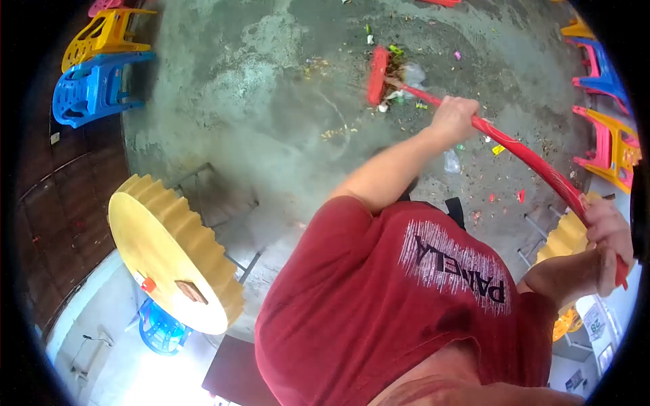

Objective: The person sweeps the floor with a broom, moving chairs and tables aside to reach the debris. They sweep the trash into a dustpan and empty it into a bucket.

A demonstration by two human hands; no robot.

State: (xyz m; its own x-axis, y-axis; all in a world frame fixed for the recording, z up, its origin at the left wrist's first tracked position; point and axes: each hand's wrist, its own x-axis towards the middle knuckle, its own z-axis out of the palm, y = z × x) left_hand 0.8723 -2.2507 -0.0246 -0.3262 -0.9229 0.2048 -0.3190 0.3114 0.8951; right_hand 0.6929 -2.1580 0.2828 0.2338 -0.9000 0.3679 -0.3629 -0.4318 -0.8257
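A long red broom handle [531, 159] runs from upper centre to the right edge. My left hand [455, 122] is wrapped round it partway down, nearer the broom head. Higher up, close to the handle's end, my right hand [609, 230] grips it. The red broom head [378, 76] rests on the grey floor [257, 88], slightly blurred. Against its right side lies a pile of litter [399, 78] with green bits and clear plastic. A clear plastic piece [451, 161] and a yellow wrapper [498, 149] lie right of my left forearm.
Blue [91, 88] and yellow [105, 37] plastic chairs stand at the upper left; more stacked chairs [613, 145] line the right. A round yellow table [166, 254] with a scalloped edge is at the lower left, another [565, 237] behind my right arm. Small scraps dot the floor.
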